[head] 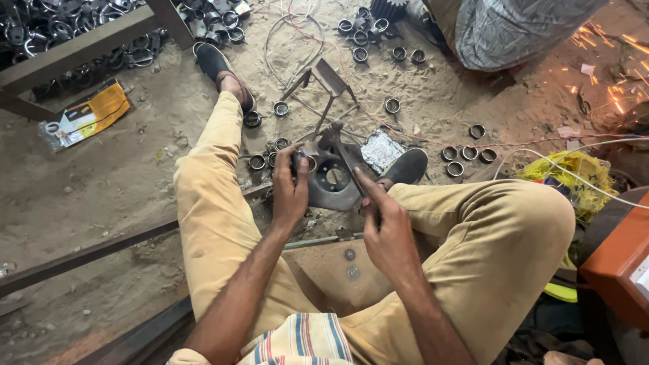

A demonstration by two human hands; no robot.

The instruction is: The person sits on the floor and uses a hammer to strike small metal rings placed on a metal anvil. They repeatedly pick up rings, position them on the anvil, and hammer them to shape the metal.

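2 hands (338, 203) on metal plate (332, 184)

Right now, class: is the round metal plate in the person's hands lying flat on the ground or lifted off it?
Lifted and tilted: the left hand grips the round metal plate by its rim, above the sand.

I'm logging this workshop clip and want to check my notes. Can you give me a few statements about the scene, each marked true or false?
1. The left hand grips the round metal plate. True.
2. The right hand is empty. False: it holds a thin dark tool against the plate.
3. Short metal rings lie scattered on the sandy floor. True.
4. The person wears blue trousers. False: the trousers are tan.
5. Sparks fly at upper right. True.
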